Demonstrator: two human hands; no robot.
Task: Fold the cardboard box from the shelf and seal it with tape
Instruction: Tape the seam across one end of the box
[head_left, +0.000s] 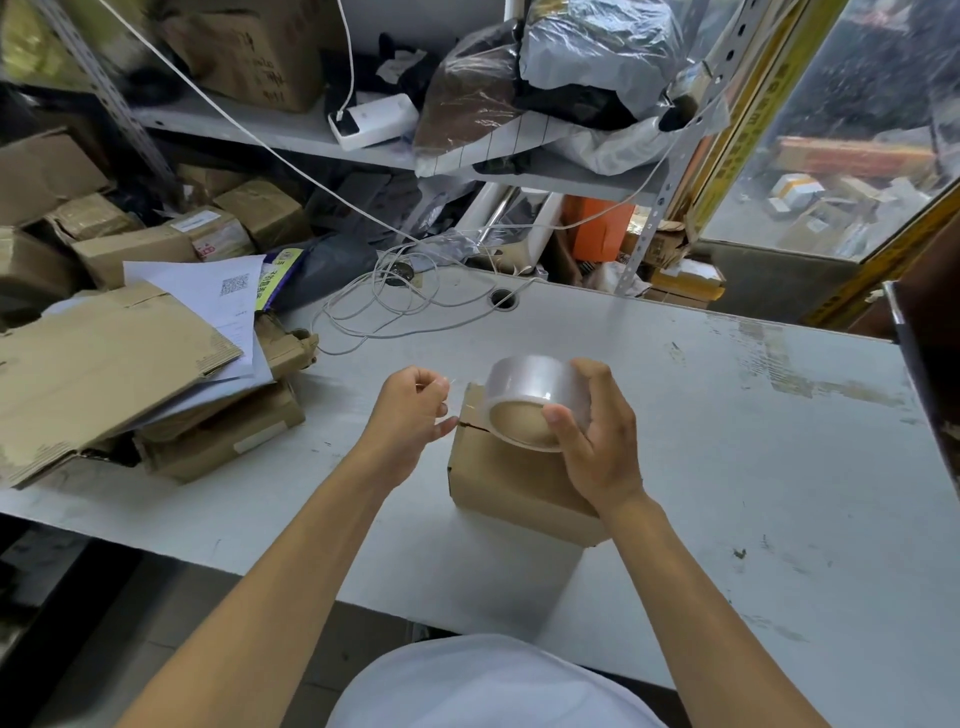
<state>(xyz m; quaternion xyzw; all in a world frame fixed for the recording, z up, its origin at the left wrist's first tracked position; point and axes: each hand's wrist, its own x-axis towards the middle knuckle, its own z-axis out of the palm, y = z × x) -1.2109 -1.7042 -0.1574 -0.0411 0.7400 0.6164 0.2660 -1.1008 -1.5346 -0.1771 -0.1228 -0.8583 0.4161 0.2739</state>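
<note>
Both bare forearms reach forward over the worn white desk (727, 467). The right hand (597, 441) curls its grip round one glossy roll of clear packing tape (535, 400) — thumb at the near rim of the brown core, fingers over the far side — and holds it tilted just above the single small brown cardboard box (498, 483), closed and resting mid-desk. The left hand (415, 410), left of the roll, pinches what looks like the tape's thin loose end between thumb and fingertips. Far left lies a stack of flattened corrugated cardboard (104, 374) — matte and creased.
</note>
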